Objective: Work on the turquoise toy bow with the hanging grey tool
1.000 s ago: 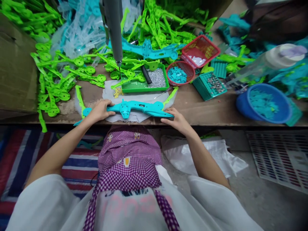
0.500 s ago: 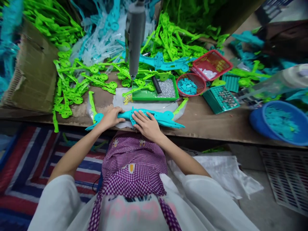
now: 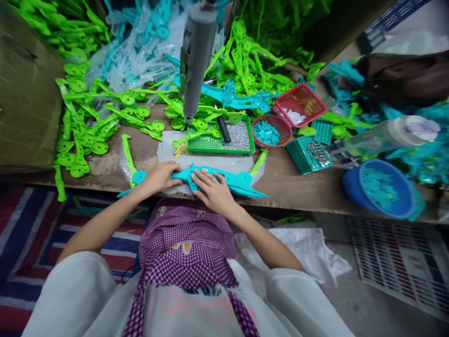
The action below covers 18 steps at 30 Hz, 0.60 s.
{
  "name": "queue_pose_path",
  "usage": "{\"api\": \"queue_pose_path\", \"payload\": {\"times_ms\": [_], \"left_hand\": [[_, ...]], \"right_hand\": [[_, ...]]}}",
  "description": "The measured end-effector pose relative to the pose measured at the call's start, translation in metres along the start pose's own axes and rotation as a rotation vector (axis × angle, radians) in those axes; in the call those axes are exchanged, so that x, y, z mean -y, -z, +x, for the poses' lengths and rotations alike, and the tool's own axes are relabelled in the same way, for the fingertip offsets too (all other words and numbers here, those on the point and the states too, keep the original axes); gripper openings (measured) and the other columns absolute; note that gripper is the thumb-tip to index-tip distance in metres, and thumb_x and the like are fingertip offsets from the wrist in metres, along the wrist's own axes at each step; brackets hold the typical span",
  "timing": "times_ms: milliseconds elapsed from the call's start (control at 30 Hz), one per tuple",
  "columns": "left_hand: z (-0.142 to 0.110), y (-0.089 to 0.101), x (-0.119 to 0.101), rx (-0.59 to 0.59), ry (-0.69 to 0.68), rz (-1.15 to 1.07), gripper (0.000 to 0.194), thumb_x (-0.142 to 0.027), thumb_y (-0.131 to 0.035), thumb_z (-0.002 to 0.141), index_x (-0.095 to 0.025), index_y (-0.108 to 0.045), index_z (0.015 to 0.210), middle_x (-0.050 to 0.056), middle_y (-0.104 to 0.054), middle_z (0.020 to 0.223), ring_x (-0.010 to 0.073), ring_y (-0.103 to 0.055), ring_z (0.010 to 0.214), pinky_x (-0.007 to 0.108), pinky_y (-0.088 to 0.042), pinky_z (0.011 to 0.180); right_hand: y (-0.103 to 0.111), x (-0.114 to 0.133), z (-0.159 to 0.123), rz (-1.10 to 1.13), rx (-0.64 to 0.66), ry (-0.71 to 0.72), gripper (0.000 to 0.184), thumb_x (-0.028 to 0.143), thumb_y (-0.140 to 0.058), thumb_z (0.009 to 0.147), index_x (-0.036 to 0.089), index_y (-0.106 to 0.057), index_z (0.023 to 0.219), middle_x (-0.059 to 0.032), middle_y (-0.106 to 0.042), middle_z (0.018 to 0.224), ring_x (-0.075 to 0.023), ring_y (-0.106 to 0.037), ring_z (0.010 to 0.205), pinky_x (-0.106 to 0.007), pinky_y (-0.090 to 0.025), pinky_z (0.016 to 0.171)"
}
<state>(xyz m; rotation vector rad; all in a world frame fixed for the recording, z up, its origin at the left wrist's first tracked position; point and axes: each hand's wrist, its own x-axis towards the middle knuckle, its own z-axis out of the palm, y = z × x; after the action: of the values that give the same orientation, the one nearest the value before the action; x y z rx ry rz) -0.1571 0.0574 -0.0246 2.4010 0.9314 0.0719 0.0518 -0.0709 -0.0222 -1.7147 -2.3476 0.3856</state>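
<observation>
A long turquoise plastic toy bow (image 3: 238,181) lies on a grey cloth (image 3: 168,145) at the near edge of the wooden bench (image 3: 298,187). My left hand (image 3: 159,177) grips its left part, fingers curled over it. My right hand (image 3: 213,189) lies on the bow's middle, fingers spread and pressing down. A grey powered screwdriver (image 3: 195,56) hangs over the bench just behind them, its tip above a green tray (image 3: 210,145) holding small silver screws.
Heaps of green plastic bow parts (image 3: 105,117) cover the left and back. A red round basket (image 3: 271,131) of turquoise pieces, a red square basket (image 3: 300,105), a teal tray (image 3: 308,154) and a blue bowl (image 3: 380,189) stand right. A cardboard box (image 3: 24,103) stands left.
My right hand moved from the bow's right end to its middle a second ago and stays there. My left hand kept its hold. The view shifted slightly.
</observation>
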Motion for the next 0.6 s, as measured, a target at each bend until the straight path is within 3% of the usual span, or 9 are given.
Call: {"api": "queue_pose_path", "payload": {"times_ms": [233, 367, 467, 533, 600], "left_hand": [[-0.01, 0.005, -0.005, 0.006, 0.009, 0.063, 0.033, -0.037, -0.065, 0.086, -0.02, -0.064, 0.115, 0.011, -0.068, 0.116, 0.0285, -0.062, 0.111, 0.042, -0.047, 0.097], [-0.012, 0.001, 0.0, -0.001, 0.012, 0.009, 0.032, -0.034, -0.064, 0.087, -0.019, -0.065, 0.115, 0.011, -0.068, 0.115, 0.0284, -0.061, 0.111, 0.042, -0.047, 0.098], [-0.01, -0.002, 0.002, -0.01, 0.013, -0.021, 0.031, -0.032, -0.067, 0.085, -0.018, -0.065, 0.113, 0.012, -0.069, 0.114, 0.0288, -0.061, 0.111, 0.043, -0.048, 0.098], [-0.01, -0.002, 0.003, -0.008, 0.015, -0.033, 0.031, -0.032, -0.067, 0.085, -0.018, -0.066, 0.113, 0.012, -0.069, 0.115, 0.0291, -0.062, 0.111, 0.043, -0.048, 0.098], [-0.009, 0.0, 0.002, -0.011, 0.017, -0.043, 0.031, -0.033, -0.067, 0.085, -0.018, -0.066, 0.112, 0.012, -0.069, 0.115, 0.0291, -0.062, 0.11, 0.043, -0.048, 0.098]], "right_hand": [[0.01, -0.003, 0.009, -0.027, 0.104, 0.027, 0.051, 0.046, -0.035, 0.101, 0.031, -0.038, 0.15, -0.0014, -0.037, 0.157, -0.0262, -0.039, 0.144, -0.056, -0.031, 0.113], [0.006, -0.006, 0.006, 0.004, 0.09, 0.052, 0.052, 0.046, -0.037, 0.101, 0.032, -0.036, 0.151, -0.0018, -0.037, 0.157, -0.0265, -0.037, 0.146, -0.057, -0.028, 0.115], [0.019, -0.015, 0.006, 0.101, 0.127, 0.081, 0.05, 0.046, -0.04, 0.1, 0.032, -0.043, 0.147, -0.0036, -0.044, 0.154, -0.0274, -0.042, 0.143, -0.057, -0.031, 0.115], [0.043, -0.024, 0.021, 0.23, 0.046, 0.086, 0.048, 0.051, -0.041, 0.099, 0.031, -0.049, 0.142, -0.0044, -0.053, 0.148, -0.026, -0.047, 0.139, -0.054, -0.036, 0.114], [0.075, -0.032, 0.055, 0.369, -0.26, 0.009, 0.051, 0.055, -0.038, 0.098, 0.03, -0.048, 0.142, -0.0035, -0.052, 0.148, -0.0235, -0.043, 0.142, -0.05, -0.035, 0.117]]}}
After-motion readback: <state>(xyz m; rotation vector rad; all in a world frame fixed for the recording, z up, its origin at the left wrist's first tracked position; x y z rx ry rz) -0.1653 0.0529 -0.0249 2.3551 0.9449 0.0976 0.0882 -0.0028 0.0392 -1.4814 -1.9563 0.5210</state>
